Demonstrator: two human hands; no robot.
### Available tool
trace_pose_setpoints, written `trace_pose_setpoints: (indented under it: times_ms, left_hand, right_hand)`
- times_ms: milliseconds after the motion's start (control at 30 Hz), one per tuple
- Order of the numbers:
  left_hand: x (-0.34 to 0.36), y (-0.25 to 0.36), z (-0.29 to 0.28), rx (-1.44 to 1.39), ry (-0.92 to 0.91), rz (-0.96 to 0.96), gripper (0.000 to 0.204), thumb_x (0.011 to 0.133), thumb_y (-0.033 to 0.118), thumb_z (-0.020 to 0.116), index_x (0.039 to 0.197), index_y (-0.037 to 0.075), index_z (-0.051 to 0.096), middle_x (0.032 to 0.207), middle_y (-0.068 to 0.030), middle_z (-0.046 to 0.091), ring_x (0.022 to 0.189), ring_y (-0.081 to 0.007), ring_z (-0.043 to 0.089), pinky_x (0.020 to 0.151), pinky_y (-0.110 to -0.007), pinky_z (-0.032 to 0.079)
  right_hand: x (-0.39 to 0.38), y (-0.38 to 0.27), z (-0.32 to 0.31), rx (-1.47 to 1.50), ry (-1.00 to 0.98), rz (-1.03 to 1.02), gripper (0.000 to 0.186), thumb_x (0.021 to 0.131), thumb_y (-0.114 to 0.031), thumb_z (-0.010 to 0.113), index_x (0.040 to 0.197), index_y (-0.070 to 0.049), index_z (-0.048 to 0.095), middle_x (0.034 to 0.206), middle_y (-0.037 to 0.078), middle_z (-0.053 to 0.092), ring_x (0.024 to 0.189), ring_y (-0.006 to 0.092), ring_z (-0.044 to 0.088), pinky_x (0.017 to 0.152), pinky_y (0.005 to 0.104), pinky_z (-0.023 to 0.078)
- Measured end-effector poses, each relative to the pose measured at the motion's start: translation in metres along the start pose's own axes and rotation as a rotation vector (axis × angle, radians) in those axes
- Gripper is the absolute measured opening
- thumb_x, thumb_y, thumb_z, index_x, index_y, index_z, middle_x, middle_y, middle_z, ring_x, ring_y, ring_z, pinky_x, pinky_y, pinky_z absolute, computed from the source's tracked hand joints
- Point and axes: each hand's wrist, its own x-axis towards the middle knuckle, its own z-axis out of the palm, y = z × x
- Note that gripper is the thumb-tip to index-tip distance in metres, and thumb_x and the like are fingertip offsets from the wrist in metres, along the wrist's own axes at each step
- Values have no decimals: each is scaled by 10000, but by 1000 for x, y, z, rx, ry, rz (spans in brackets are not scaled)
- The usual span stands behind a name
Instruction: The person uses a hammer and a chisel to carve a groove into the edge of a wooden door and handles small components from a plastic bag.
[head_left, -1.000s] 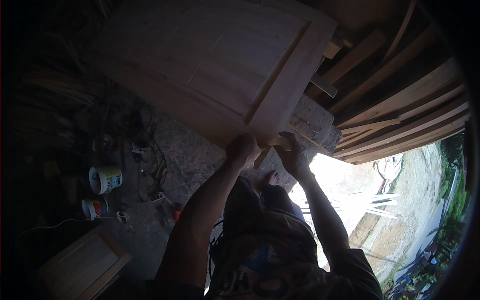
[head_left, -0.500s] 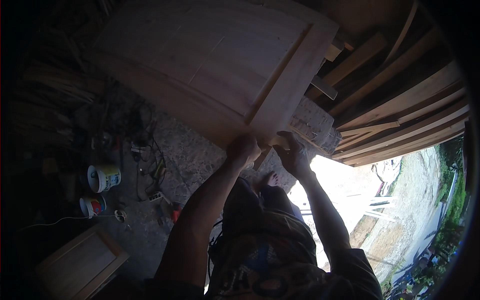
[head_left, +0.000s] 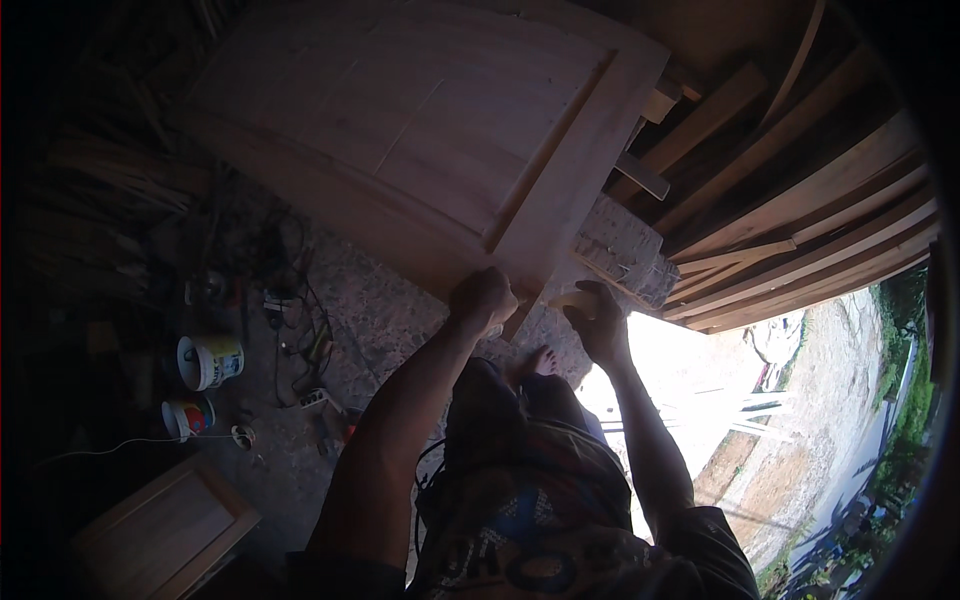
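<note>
A: Where does the pale piece [head_left: 572, 300] lie?
B: Just right of the near corner of the large panel [head_left: 420, 130], between the right hand's thumb and fingers. Its long axis runs roughly level across the view, one end toward that corner. Whether it touches the wood, the dim light hides.
A: How do the fingers of the right hand [head_left: 600, 325] stand?
B: Bent and partly spread, closed only as far as the piece allows; they have hold of it.
A: And the left hand [head_left: 482, 300]?
B: It is at the panel's near edge, just left of the corner, fingers curled in. How tightly they close, or on what, one cannot tell.
A: So which is nearer the piece?
B: The right, plainly. The left sits across the corner from it, with a wood strip [head_left: 518, 318] poking out between them, toward the person.
A: The panel's lie?
B: Up and away from both hands, its near edge slanting off to the upper left. A rough block [head_left: 630, 250] sits beside its right edge, with stacked boards [head_left: 800, 255] beyond.
</note>
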Motion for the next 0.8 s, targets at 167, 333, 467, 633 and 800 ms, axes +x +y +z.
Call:
trace_pose_setpoints:
  times_ms: [167,333,467,633,800]
  left_hand:
    - [3,-1,-2,20,-6,-3,376,875,360,711,985,2,744,1045,-236,721,1017,-391,694,871,-466,550]
    - [14,-5,0,131,-17,52,362,867,338,708,999,2,744,1053,-229,722,1015,-400,692,862,-465,555]
    - [45,-15,27,150,-62,156,527,854,471,722,959,-45,742,948,-261,721,944,-413,706,788,-470,540]
    - [90,-78,48,-29,-51,218,525,826,459,768,845,-62,711,696,-163,685,656,-277,676,608,-438,489]
    - [110,-17,62,-3,-89,211,528,843,464,756,863,-61,709,707,-144,678,660,-248,654,603,-427,486]
  right_hand:
    - [-20,21,-3,819,60,390,299,913,-66,702,1180,-101,572,1004,76,644,823,181,670,717,333,583]
    - [-36,32,-5,1130,-1,374,342,923,-15,672,1223,-115,541,1071,100,650,921,229,695,779,356,597]
    - [-44,44,-18,1243,-38,347,457,906,-73,729,1319,-58,536,1175,100,633,1040,237,664,868,378,594]
    - [-32,20,-19,1213,-161,64,531,911,-138,739,1383,-33,520,1211,64,639,1078,161,627,898,322,558]
    - [-34,21,-35,887,-131,30,570,917,-212,742,1411,-18,532,1280,71,628,1145,160,598,978,327,497]
